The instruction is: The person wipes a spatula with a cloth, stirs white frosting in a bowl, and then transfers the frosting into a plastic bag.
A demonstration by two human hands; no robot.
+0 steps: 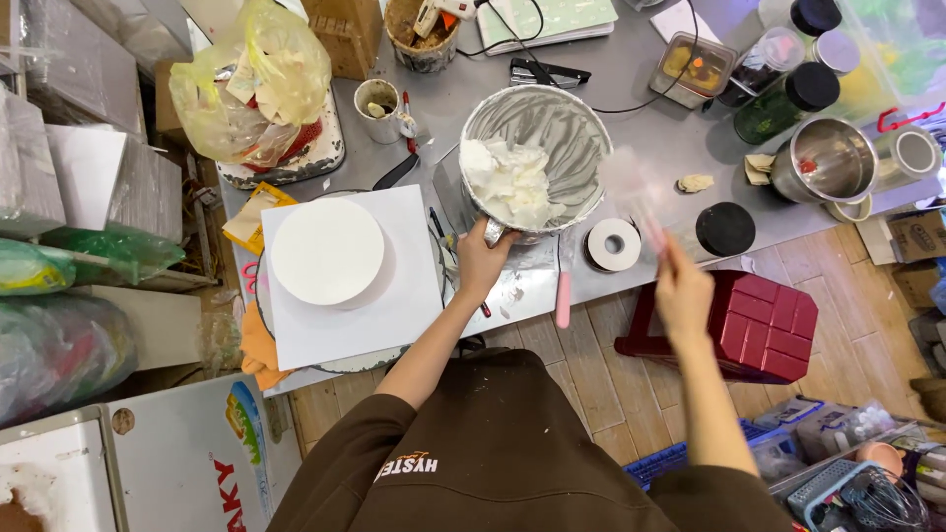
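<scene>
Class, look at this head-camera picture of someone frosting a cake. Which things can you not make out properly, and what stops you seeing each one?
- Spatula in the right hand: head view, motion blur hides its blade shape.
- Left hand on the metal bowl: its fingertips are hidden under the rim.
- Turntable: mostly covered by the white square board.
- Yellow bag: contents unclear through crumpled plastic.
- Whisk: cut off by the bottom edge.

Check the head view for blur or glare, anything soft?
Head view: the spatula in the right hand is smeared by motion blur, its blade nearly see-through; the left hand gripping the metal bowl is sharp. Soft glare on the bowl's inner wall and the steel pot. Lighting is even, shadows faint. Wide-angle bending at the edges.
</scene>
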